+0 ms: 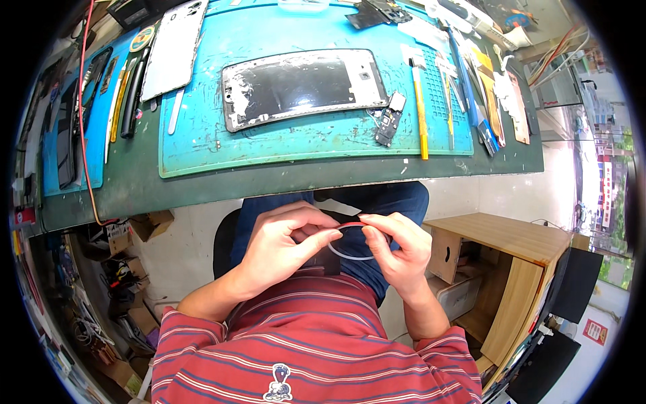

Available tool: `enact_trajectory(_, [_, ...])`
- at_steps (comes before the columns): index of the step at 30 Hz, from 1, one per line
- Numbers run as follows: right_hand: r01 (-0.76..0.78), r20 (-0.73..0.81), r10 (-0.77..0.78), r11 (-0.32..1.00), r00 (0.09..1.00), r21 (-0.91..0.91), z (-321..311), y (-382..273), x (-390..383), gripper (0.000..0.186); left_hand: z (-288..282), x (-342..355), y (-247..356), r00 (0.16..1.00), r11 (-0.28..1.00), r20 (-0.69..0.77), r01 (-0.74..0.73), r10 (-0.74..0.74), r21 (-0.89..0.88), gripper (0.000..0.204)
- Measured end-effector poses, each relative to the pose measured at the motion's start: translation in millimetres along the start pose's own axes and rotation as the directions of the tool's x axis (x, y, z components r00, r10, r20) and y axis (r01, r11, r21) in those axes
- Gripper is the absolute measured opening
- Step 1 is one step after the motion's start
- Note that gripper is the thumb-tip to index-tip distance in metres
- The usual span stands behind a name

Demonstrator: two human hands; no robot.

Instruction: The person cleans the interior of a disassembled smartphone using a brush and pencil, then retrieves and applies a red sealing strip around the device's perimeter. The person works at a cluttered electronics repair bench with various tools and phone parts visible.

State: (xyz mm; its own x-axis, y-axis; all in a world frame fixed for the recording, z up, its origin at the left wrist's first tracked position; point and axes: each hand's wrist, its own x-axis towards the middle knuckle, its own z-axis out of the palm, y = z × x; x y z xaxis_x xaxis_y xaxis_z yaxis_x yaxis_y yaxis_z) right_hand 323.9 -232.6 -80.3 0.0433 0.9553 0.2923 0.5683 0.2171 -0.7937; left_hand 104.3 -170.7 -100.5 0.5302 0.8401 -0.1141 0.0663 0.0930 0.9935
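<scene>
A thin ring, red along its top and whitish below, looks like a narrow roll of tape (351,258). It is held in front of my belly, over my lap and short of the bench edge. My left hand (282,242) pinches its upper left side between thumb and fingers. On the other side, my right hand (402,250) grips the upper right of the ring with thumb and forefinger. On the bench ahead lies an opened phone frame (296,87) with a dark middle and whitish patches. Touching its right end is a small black phone part (388,122).
A turquoise work mat (269,156) covers much of the bench. A yellow-handled tool (420,114) and several tweezers and tools lie at right. A white phone panel (175,47) lies at left, near a red cable (82,121). A wooden cabinet (511,236) stands low at right.
</scene>
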Motion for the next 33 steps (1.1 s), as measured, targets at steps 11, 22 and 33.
enact_trajectory(11, [-0.048,0.064,0.047,0.999,0.997,0.011,-4,2,-3,0.016,3,-4,-1,1.000,0.998,-0.002,-0.021,0.021,-0.065,0.011])
enact_trajectory(22, [-0.349,0.225,0.298,0.907,0.928,0.238,-8,4,-12,0.017,9,-6,-3,0.995,0.997,-0.062,-0.079,0.079,-0.003,0.012])
enact_trajectory(33, [-0.533,0.138,0.528,0.740,0.838,0.409,-16,41,-57,0.021,39,1,-17,0.983,0.988,0.183,-0.022,-0.006,0.153,0.057])
